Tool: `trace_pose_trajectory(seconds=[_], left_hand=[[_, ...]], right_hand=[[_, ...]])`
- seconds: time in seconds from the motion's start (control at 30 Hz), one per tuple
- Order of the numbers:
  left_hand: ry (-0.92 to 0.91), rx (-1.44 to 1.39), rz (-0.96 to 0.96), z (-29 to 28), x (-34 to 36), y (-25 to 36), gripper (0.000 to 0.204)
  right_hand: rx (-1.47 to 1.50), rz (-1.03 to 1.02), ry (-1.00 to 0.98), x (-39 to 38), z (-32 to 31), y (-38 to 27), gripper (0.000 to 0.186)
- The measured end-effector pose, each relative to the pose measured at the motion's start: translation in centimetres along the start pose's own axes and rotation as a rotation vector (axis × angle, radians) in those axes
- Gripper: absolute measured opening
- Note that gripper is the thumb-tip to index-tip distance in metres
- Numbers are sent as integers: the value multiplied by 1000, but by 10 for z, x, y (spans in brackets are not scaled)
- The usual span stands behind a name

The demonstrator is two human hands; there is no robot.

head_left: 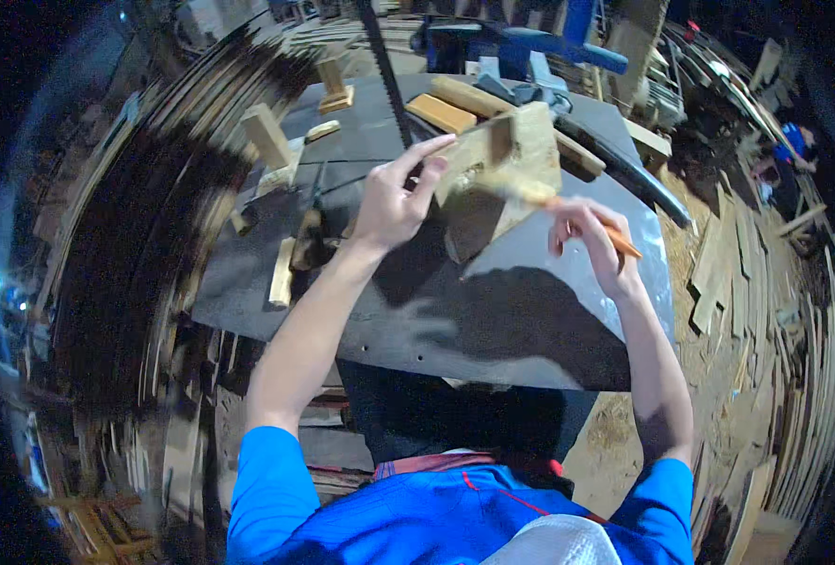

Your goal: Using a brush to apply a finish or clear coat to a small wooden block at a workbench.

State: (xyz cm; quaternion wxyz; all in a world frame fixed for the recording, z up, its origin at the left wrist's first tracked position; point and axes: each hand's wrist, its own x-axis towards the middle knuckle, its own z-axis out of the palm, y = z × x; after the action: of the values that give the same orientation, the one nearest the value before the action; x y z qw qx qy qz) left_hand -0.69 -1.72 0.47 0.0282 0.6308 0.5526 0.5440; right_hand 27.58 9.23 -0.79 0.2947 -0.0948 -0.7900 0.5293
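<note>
Brush (536, 196) at the wooden piece (535, 141)

On the worktop (380, 325), I see the right hand (594, 235) nearest, fingers pinching the brush's orange handle. Farther left, the left hand (394, 202) has thumb and forefinger parted; whether they touch the wooden piece, lying just beyond both hands, I cannot tell. Beyond are an orange-brown block (443, 113) and a toothed blade (386, 71).

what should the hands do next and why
Probably rest the left hand on the wooden piece to steady it: the right hand grips an orange-handled brush, its blurred bristles over the wood, while the left hand's fingers are spread with no clear hold.
</note>
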Motion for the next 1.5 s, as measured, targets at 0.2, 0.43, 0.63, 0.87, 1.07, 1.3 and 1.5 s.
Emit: trace_pose_trajectory(seconds=[0.2,0.43,0.63,0.87,1.07,1.3,1.5], left_hand=[[-41,25,-18,1,0,18,32],[-57,29,-10,1,-1,14,31],[-56,39,55,1,-1,16,30],[-11,24,276,7,-1,10,30],[-59,-6,118,3,-1,13,30],[-50,62,34,0,-3,4,32],[-63,68,18,1,-2,15,32]], right_hand=[[117,-71,350,4,15,-15,37],[22,-48,329,2,1,-5,29],[-53,-3,706,10,-4,-8,40],[75,-66,576,8,-8,-7,35],[-74,-13,521,-1,-18,8,28],[-217,186,379,0,-17,2,32],[-112,-119,549,3,-19,0,28]])
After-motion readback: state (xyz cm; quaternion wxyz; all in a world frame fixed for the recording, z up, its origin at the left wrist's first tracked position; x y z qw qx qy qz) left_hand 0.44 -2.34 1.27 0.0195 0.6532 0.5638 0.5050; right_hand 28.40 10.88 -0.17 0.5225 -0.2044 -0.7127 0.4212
